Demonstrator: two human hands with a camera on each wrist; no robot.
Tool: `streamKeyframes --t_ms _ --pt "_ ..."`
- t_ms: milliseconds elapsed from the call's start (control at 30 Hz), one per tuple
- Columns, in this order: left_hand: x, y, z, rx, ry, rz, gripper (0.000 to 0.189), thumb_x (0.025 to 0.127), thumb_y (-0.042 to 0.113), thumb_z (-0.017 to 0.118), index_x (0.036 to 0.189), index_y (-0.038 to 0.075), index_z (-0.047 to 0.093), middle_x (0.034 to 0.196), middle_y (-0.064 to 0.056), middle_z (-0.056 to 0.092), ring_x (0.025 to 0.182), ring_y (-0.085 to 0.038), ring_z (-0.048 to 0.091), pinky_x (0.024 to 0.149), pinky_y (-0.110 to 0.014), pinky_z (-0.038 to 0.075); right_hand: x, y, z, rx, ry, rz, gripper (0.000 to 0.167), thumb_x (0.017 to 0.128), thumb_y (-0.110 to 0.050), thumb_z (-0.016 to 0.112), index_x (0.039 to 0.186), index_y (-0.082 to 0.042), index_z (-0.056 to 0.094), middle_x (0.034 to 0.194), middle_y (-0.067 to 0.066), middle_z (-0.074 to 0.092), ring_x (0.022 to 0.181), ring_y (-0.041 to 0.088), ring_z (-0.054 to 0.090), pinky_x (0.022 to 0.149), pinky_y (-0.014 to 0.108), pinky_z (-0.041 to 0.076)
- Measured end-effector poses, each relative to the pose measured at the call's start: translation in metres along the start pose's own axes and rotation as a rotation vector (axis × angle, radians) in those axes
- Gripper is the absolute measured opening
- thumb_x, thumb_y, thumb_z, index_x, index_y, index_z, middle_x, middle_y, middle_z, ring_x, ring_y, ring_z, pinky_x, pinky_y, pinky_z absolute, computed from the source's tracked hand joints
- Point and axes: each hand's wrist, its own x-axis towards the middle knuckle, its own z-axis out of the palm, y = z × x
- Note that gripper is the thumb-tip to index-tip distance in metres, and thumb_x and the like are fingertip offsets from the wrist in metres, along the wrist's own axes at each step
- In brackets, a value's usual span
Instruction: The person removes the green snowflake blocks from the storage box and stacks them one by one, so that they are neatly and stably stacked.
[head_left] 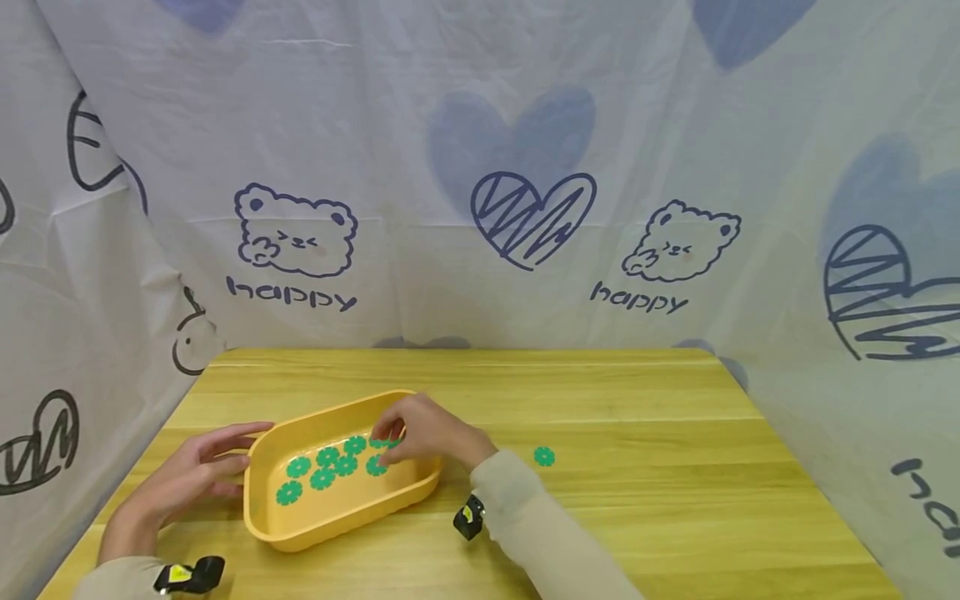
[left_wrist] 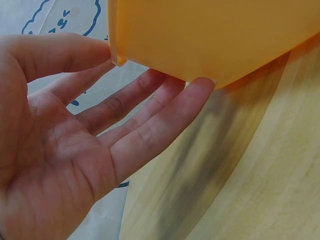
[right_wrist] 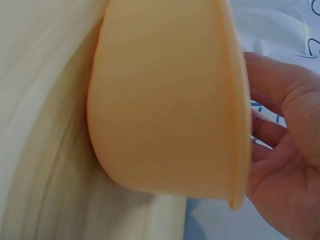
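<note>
A yellow tray (head_left: pixel 330 529) stands at an angle on the table, its floor dotted with several green, flower-shaped pieces (head_left: pixel 298 467). At its left end is my left hand (head_left: pixel 187 471), fingers loosely extended; in the left wrist view the fingertips touch the tray's end wall (left_wrist: pixel 200 40) and rim. My right hand (head_left: pixel 431 429) reaches over the right end into the tray, thumb and fingers bent down among the green pieces. From the right wrist, the tray wall (right_wrist: pixel 165 100) hides those fingertips; I cannot tell whether a piece is between them.
One more green flower-shaped piece (head_left: pixel 544 456) lies on the wooden table (head_left: pixel 637 500), right of the tray and beyond my right sleeve. A pale cloth (head_left: pixel 420 250) printed with hearts and bears hangs behind the table and along its sides.
</note>
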Motion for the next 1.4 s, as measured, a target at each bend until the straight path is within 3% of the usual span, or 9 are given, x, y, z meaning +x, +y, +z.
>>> streamKeyframes --t_ms 367,800,1400 --pt "0.000 0.000 -0.001 -0.017 -0.011 -0.002 0.060 0.105 0.016 0.059 0.157 -0.001 0.035 0.126 0.032 0.061 0.112 0.003 0.066 0.087 -0.042 0.065 0.011 -0.005 0.021 -0.106 -0.046 0.049 0.027 0.087 -0.012 0.084 0.112 -0.007 0.078 0.111 0.002 0.078 0.092 0.009 0.068 0.077 0.007 0.051" --pt "-0.001 0.000 -0.001 -0.009 -0.017 0.020 0.057 0.105 0.016 0.058 0.156 0.000 0.038 0.127 0.030 0.062 0.113 0.000 0.067 0.087 -0.041 0.065 0.017 -0.001 0.033 -0.270 -0.059 0.052 0.027 0.083 0.003 0.080 0.108 -0.008 0.080 0.103 0.000 0.079 0.085 0.004 0.063 0.074 0.007 0.050" --pt "0.001 -0.002 -0.002 -0.027 -0.029 0.003 0.057 0.105 0.015 0.058 0.157 0.003 0.038 0.127 0.028 0.062 0.112 -0.001 0.067 0.088 -0.041 0.065 0.018 -0.002 0.033 -0.332 -0.045 0.046 0.026 0.083 0.005 0.078 0.106 -0.008 0.082 0.099 0.001 0.080 0.084 0.003 0.067 0.073 0.006 0.051"
